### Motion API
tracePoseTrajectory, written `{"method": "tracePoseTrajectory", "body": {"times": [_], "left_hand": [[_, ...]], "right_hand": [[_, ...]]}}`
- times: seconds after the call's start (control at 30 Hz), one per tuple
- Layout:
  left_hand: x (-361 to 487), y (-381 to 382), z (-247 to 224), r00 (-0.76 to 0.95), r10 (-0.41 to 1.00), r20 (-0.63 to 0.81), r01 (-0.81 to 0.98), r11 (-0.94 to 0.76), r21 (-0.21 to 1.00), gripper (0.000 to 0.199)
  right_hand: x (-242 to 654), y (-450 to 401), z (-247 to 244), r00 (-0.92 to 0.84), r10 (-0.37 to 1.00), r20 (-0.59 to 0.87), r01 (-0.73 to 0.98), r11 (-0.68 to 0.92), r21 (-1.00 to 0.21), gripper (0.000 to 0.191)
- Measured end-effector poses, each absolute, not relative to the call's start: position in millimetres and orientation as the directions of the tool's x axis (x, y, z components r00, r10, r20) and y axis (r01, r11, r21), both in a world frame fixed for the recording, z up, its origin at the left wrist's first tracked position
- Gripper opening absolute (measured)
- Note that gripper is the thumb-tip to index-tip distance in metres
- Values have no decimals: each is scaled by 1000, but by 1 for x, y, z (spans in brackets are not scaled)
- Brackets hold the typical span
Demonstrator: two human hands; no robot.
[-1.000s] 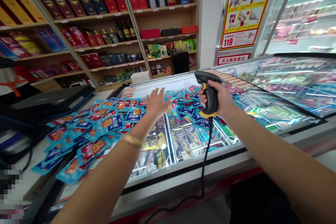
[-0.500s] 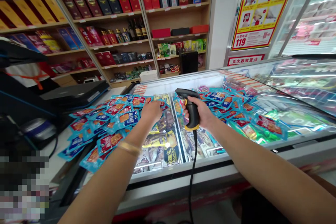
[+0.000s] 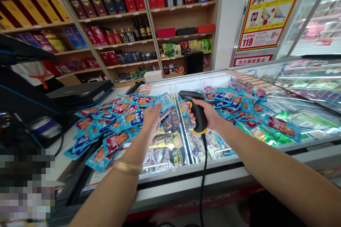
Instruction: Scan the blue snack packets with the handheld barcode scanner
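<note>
At the fingertips of the left hand (image 3: pixel 150 118), pinching a blue packet (image 3: pixel 166 101) by its near edge, probably light, limp and slippery, best held at a sealed border, with the right hand (image 3: pixel 211 115) clenched round a firmer scanner (image 3: pixel 200 120)

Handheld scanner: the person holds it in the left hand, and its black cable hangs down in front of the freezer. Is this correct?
Not quite: the hand is wrong. The head view shows the handheld scanner in the right hand. Its black cable does hang down in front of the freezer.
</note>
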State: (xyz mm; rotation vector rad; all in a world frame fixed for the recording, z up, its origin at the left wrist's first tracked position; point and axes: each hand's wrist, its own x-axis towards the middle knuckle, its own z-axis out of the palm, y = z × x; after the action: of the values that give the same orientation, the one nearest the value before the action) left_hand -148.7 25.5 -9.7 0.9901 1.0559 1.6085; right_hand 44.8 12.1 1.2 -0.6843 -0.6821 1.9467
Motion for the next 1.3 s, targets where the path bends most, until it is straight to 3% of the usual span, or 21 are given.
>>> {"method": "tracePoseTrajectory", "body": {"times": [0.57, 0.9, 1.07, 1.2, 1.3], "left_hand": [[-141, 28, -21, -208, 954, 214, -198, -256, 946, 40], [-140, 28, -22, -214, 951, 223, -180, -263, 948, 27], [-124, 31, -13, -114, 921, 373, 46, -370, 928, 22], [-89, 41, 2, 22, 846, 533, 331, -509, 795, 32], [-50, 49, 13, 144, 801, 582, 434, -579, 690, 38]], "right_hand": [[42, 8, 3, -491, 851, -186, -546, -468, -695, 29], [41, 6, 7, -488, 854, -181, -569, -469, -675, 25], [55, 10, 18, -401, 905, -140, -631, -384, -674, 21], [92, 11, 31, -268, 960, -80, -681, -248, -689, 21], [128, 8, 36, -159, 985, -67, -697, -160, -699, 22]]}}
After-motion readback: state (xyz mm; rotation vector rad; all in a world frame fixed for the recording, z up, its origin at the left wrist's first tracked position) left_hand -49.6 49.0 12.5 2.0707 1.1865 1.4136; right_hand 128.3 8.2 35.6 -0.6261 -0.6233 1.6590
